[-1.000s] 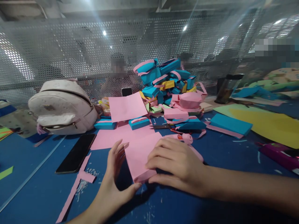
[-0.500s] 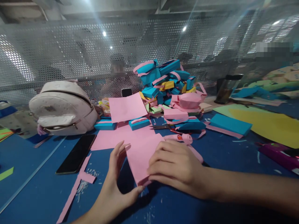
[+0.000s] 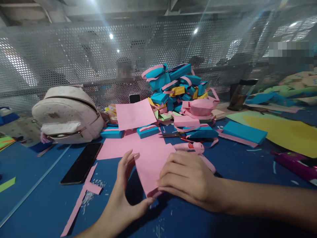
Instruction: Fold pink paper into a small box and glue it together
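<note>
A folded pink paper piece [image 3: 151,168], shaped like a flat box or pouch, is between my hands. My left hand [image 3: 125,185] spans its left side in a wide C, with fingertips at the far corner and the thumb at the near corner. My right hand [image 3: 187,177] is closed over the right side, its fingers pressed on the paper and partly covering it. Just past the right hand lies a pink glue gun [image 3: 198,148], partly hidden by it. Scissors [image 3: 170,135] with dark blades rest behind the paper piece.
Flat pink sheets [image 3: 111,148] lie ahead. A black phone [image 3: 81,163], pink paper strips [image 3: 79,201] and a white backpack [image 3: 66,115] are left. Behind rises a pile of blue paper bags [image 3: 160,81]. A blue paper box [image 3: 244,132] and a purple tool [image 3: 294,165] lie right.
Almost nothing differs. Both hands and the pink paper piece appear shifted very slightly to the right, with the same hold.
</note>
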A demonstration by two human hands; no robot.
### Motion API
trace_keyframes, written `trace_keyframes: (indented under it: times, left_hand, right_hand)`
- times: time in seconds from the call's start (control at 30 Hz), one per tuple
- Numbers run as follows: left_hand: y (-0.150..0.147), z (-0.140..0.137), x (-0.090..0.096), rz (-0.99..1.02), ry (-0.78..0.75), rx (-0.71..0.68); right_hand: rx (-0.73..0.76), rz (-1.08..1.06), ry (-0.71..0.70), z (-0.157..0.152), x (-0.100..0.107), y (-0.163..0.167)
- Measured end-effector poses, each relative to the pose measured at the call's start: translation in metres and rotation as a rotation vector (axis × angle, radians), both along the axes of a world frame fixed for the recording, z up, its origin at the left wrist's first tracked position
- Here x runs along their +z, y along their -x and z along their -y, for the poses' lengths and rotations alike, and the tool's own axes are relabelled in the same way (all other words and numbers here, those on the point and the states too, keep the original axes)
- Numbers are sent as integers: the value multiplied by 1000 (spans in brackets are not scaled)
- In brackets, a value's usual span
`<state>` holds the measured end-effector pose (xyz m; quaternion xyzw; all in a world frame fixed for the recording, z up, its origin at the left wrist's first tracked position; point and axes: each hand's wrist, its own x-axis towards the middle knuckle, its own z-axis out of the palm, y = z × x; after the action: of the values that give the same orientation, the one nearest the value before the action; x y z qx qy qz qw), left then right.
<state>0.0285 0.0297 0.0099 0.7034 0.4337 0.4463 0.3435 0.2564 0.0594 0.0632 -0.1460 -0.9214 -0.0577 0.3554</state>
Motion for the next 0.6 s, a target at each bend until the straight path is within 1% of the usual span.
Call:
trace_keyframes:
  times: [0.33, 0.5, 0.6]
  left_hand:
    - [0, -1, -3, 18, -33, -37]
    - [0, -1, 0, 41, -4, -25]
    - [-1, -1, 2, 74, 24, -27]
  right_hand:
    - [-15, -25, -61, 0, -5, 1]
    - [-25, -6, -110, 1, 1, 2]
    - [-49, -11, -115, 4, 5, 4]
